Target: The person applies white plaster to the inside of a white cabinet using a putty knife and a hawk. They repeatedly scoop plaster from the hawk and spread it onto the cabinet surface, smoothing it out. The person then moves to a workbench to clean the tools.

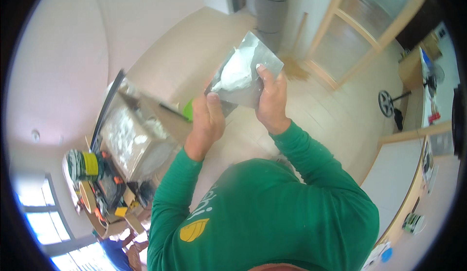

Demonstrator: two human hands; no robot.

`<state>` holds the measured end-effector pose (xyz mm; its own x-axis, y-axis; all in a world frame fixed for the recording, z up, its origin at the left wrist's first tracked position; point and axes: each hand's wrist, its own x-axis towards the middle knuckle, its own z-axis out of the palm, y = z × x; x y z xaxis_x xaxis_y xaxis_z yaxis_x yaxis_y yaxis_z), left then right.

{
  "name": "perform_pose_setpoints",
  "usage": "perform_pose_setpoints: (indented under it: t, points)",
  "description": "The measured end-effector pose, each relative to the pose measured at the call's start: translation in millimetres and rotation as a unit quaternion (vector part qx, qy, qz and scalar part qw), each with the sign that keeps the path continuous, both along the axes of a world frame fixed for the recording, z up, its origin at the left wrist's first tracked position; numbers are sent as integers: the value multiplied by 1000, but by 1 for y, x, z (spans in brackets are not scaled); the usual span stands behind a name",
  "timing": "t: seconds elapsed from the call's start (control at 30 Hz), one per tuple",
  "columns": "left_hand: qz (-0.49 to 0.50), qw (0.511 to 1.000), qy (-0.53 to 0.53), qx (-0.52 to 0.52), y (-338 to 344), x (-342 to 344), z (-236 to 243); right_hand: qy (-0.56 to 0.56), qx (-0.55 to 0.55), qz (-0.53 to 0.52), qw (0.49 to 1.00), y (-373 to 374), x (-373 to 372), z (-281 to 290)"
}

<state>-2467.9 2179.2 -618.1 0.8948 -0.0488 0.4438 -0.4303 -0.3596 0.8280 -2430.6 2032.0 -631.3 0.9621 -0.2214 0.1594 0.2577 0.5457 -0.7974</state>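
A flat, square metal plate [247, 95] is held up in front of me, tilted, with a thick mound of white putty [237, 69] spread across its left part. My right hand [273, 96] grips its right side, thumb pressed on the upper face and fingers hidden underneath. At the near left corner is my left hand [207, 121], closed, its thumb against the plate's edge; most of its fingers are out of sight. A darker metal edge shows below the plate between both hands; whether it is a second blade I cannot make out.
At left, a plastic-covered box [129, 137] stands near a green-and-white bucket [83, 165] and cluttered tools. Another person [116, 251] is at lower left. A wood-framed glass door [345, 42] leans at upper right. Farther right are a black wheel [386, 103] and a white-topped table [396, 176].
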Motion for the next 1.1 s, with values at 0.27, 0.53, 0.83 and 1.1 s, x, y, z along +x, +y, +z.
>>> perform_pose_setpoints:
  t: [0.27,0.53,0.83,1.1]
  points:
    - [-186,967,88,-152,-222,48,-35,-81,-165,-179,967,-256,23,5]
    - [-346,615,509,-493,-424,132,-46,-337,-652,-141,664,-453,16,0]
    - [-402,590,572,-404,-672,217,-72,-65,-774,-261,574,-676,41,-40]
    - [-572,532,601,-168,-897,301,-81,242,-757,-341,502,-891,6,-63]
